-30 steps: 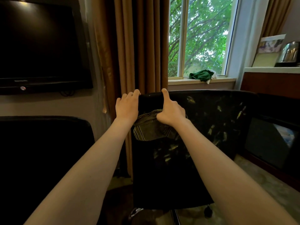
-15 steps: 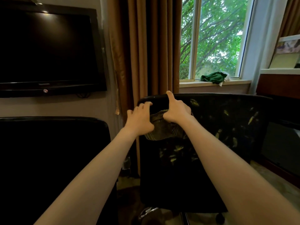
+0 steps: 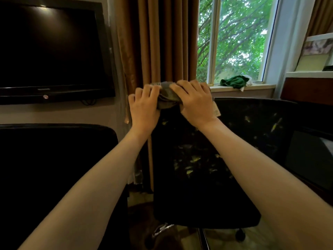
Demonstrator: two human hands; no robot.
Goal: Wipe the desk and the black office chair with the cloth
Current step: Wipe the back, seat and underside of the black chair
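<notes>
In the head view we look down both bare forearms to the top edge of the black office chair (image 3: 225,141), whose backrest faces us and is flecked with pale worn patches. The cloth (image 3: 166,97), grey-green and bunched, lies draped over the top left corner of that backrest. Our left hand (image 3: 144,107) sits on the cloth's left end, its grip pressed onto the fabric with the fingers bent over it. Our right hand (image 3: 194,103) covers the right end, its grip curled over the top edge with cloth under the palm; a pale corner of the cloth sticks out below this hand on its right side. The two hands are just beside each other, with a fold of cloth showing between them.

Below the backrest we see the chair's stem and one caster (image 3: 240,235) on the floor. A second dark chair back (image 3: 54,159) fills the lower left. On the wall above it hangs a dark television (image 3: 50,51), and brown curtains (image 3: 162,42) hang between it and the window (image 3: 234,33). On the windowsill (image 3: 261,86) lies a crumpled green cloth (image 3: 233,81). At the right edge stands a wooden cabinet (image 3: 306,89), and below it a dark flat surface; we cannot tell whether that is the bench.
</notes>
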